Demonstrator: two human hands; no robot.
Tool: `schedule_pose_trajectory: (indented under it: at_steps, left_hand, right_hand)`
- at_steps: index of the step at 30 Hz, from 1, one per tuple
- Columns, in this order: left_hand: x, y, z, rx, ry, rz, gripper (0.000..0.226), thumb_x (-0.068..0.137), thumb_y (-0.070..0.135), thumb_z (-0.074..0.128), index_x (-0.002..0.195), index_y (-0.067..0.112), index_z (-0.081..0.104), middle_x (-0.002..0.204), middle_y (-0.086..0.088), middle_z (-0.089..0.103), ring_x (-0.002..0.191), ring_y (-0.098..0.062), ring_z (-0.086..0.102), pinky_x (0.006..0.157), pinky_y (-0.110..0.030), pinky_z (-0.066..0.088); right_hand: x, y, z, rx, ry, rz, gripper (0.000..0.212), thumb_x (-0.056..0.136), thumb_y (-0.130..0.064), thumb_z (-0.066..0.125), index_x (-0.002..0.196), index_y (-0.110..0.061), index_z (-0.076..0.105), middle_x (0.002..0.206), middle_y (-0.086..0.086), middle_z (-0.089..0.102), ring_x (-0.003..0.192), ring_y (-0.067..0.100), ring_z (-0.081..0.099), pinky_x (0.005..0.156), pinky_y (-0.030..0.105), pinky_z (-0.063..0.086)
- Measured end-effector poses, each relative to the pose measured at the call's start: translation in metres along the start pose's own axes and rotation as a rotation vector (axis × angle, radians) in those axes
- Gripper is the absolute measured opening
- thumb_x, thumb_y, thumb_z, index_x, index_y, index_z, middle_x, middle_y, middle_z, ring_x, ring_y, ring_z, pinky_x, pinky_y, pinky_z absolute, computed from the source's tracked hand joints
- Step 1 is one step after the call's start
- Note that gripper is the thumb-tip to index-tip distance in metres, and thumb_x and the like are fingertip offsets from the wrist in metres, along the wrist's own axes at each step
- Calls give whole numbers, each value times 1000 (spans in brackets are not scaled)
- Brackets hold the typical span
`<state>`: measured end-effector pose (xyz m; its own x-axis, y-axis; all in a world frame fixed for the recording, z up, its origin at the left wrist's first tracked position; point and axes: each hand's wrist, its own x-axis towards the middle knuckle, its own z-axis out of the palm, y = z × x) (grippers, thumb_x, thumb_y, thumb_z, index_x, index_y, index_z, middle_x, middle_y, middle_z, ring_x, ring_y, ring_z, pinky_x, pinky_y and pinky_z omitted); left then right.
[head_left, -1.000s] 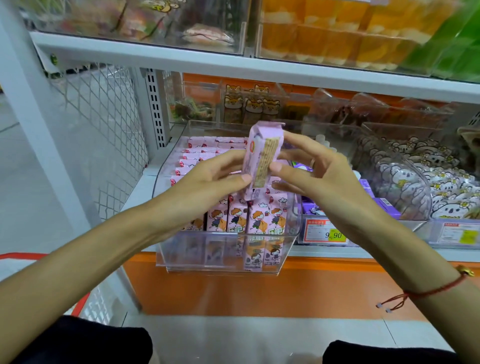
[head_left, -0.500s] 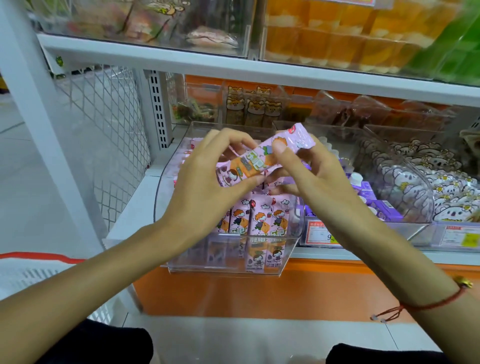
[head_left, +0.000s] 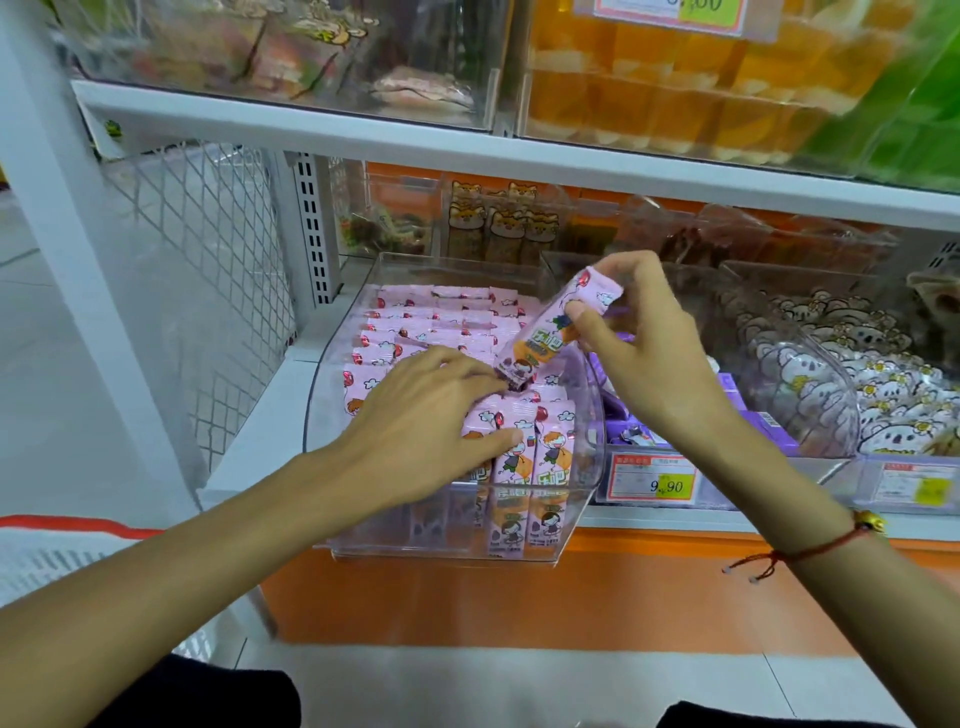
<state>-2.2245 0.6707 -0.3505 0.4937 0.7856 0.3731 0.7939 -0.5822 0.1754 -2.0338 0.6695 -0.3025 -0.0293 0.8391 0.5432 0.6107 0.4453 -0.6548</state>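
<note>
The right hand (head_left: 654, 353) pinches a pink snack packet (head_left: 558, 325) by its upper end, tilted, with the lower end dipping into the clear bin (head_left: 592, 415) at the shelf's front edge. The left hand (head_left: 426, 421) rests flat, fingers spread, on the packed packets (head_left: 540, 457) there.

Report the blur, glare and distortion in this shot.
Head view: the light is even and soft, with no hard shadows. The green packs at top right are smeared. The pink packet pinched by the right hand is fairly sharp, and the price label is readable. The white shelf edge runs slanted and slightly bowed, a wide-lens effect. Pale reflections streak the clear bin wall.
</note>
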Motion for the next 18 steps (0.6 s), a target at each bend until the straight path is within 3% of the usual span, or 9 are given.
schedule_pose_trajectory:
  at_steps: [2,5,8,13,18]
  left_hand:
    - [-2,-1,-2,-31,-4,-8,56,86,63,49,130,30,55,129,12,55,119,-10,41,97,-26,31]
    - [-6,1,-4,-62,14,-16,54,83,65,52,127,33,57,121,15,57,112,-9,44,89,-23,31]
    - [-7,2,-6,-99,32,-30,51,80,65,55,123,37,59,118,18,59,109,-7,47,82,-20,29]
    - [-9,1,-6,-115,44,-57,51,79,65,59,121,37,58,110,19,59,101,-7,49,74,-22,28]
    - [-8,-3,-10,-142,76,-39,43,81,59,61,118,38,60,115,23,58,108,-5,47,80,-23,35]
  right_hand:
    - [5,-1,-1,-92,-81,-50,19,93,-22,59,105,-21,44,85,-17,62,77,5,62,73,31,50]
    - [18,-5,0,-207,-267,-116,22,87,-24,67,103,-20,53,89,-7,64,81,11,61,75,34,50]
    - [32,-7,10,-489,-425,-199,32,79,-35,73,106,-21,63,101,1,58,92,19,57,77,38,49]
    - [37,-1,27,-918,-618,-336,36,86,-45,63,116,-26,66,120,4,59,115,23,47,82,34,37]
    - [39,-10,14,-760,-686,-297,32,93,-38,54,120,-22,66,120,3,61,115,21,50,91,35,42]
